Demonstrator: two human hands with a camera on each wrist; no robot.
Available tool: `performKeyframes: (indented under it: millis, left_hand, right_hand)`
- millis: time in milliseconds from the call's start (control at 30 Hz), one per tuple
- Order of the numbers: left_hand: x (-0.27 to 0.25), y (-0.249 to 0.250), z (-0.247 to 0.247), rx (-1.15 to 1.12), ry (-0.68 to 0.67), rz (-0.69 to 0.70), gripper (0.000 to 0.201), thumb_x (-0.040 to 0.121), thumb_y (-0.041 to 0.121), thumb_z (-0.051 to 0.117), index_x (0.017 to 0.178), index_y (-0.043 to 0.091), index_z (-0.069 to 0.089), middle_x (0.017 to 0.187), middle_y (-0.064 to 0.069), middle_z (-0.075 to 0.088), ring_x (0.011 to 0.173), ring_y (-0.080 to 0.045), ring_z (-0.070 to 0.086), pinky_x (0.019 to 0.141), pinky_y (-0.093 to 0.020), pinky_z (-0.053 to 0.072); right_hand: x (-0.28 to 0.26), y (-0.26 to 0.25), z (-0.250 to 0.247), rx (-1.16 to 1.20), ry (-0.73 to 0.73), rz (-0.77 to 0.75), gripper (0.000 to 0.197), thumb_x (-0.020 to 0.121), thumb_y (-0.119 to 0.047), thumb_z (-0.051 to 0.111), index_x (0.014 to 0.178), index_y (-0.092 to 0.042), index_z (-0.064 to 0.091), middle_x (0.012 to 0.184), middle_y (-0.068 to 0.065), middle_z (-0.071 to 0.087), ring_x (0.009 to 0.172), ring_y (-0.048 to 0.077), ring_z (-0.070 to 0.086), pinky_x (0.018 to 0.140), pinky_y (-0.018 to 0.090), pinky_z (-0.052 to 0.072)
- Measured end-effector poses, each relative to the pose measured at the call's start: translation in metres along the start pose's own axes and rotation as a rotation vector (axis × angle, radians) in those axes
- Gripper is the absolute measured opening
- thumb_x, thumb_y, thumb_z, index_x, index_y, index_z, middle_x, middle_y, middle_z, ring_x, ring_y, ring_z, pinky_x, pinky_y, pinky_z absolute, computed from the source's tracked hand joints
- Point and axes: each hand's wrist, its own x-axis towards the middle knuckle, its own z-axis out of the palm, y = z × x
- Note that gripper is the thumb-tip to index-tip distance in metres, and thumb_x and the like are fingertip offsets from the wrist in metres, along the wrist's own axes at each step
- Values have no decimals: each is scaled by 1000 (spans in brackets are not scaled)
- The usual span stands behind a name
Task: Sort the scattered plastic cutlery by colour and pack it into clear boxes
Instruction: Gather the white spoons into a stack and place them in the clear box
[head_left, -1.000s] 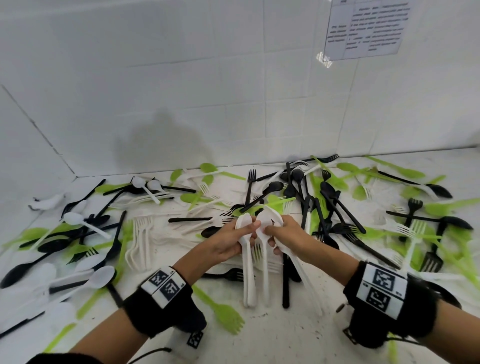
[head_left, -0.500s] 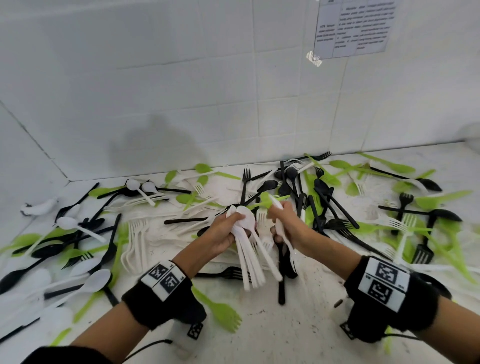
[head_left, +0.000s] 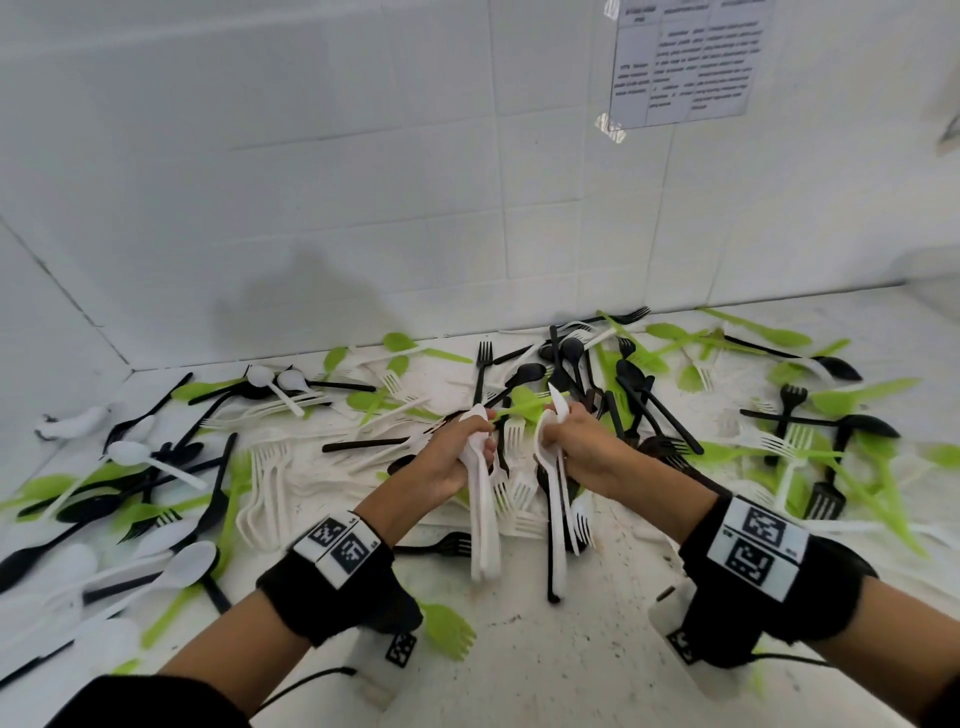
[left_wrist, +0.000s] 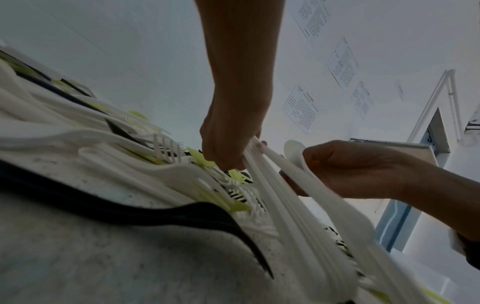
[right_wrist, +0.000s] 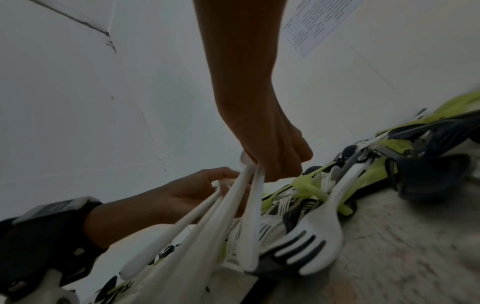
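Note:
My left hand (head_left: 451, 460) grips a bundle of white spoons (head_left: 483, 538) by their bowls, and the handles hang down toward me. My right hand (head_left: 582, 441) grips a second, smaller bunch of white spoons (head_left: 558, 525) the same way, a hand's width to the right. In the left wrist view the left hand (left_wrist: 228, 148) clamps the long white handles (left_wrist: 283, 207), and the right hand (left_wrist: 350, 170) holds a spoon bowl beside them. In the right wrist view the right hand (right_wrist: 272, 156) pinches its white spoons (right_wrist: 250, 207), with the left hand (right_wrist: 192, 191) behind.
Black, green and white cutlery lies scattered over the white counter (head_left: 597, 649), thickest behind and to both sides of my hands. A row of white forks (head_left: 267, 483) lies left of centre. A green fork (head_left: 447, 629) lies by my left wrist. A tiled wall (head_left: 363, 182) closes the back.
My hands were together on one white bundle. They have pulled apart, each keeping some white spoons. The left bundle has gone from fanned out to hanging straight.

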Motion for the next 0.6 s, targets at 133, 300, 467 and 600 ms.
performKeyframes:
  millis: [133,300,467,600]
  left_hand:
    - [-5,-6,6,92,-176,13,8,93,12,53,93,11,62,63,2,54,47,-5,49,44,-15,44]
    - [-3,-12,9,190,-153,63,16,86,-4,57,99,4,64,81,-11,69,65,-16,67,63,-26,56]
    - [-1,-13,10,168,-31,42,18,88,-5,52,104,-2,59,84,-16,63,65,-20,63,52,-23,54]
    - [-1,-9,9,111,15,8,14,92,-3,46,89,4,57,87,-18,58,74,-26,58,46,-28,55]
  right_hand:
    - [-4,0,6,-4,-67,-51,41,84,20,39,119,1,45,107,20,54,97,30,56,78,36,50]
    - [-11,6,13,-76,-81,-120,38,85,16,50,121,4,50,96,14,59,79,16,59,57,18,51]
    - [-15,7,7,-25,-109,-119,28,90,9,50,118,3,53,89,10,59,78,15,59,59,17,54]
    - [-16,6,4,-17,-70,-126,27,90,10,49,113,-2,54,89,11,58,76,18,60,57,20,55]
